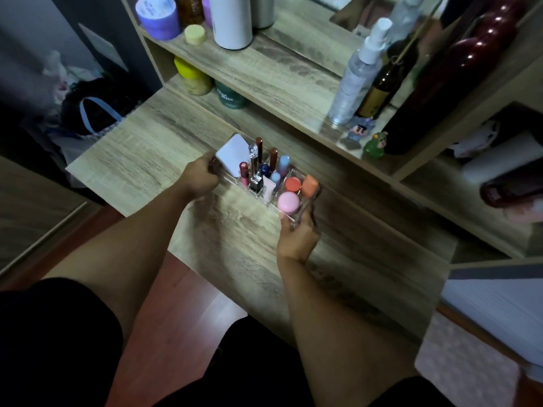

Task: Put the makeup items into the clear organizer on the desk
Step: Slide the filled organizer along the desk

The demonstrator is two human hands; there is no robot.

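The clear organizer (305, 205) sits on the wooden desk (164, 142), filled with makeup. A white compact (233, 155) stands at its left end. Several lipsticks and tubes (258, 168) stand upright in the middle slots. A pink round case (288, 203), a coral one (293, 184) and an orange one (310, 185) fill the right end. My left hand (199, 176) grips the organizer's left end. At the right near corner, my right hand (298, 235) holds the organizer.
A shelf behind holds a spray bottle (357, 74), a dark bottle (385, 83), two small figurines (374, 145) and a dark red vase (449, 83). Jars (158, 17) and a white flask (232, 22) stand on the upper shelf. A bag (97, 113) lies to the left.
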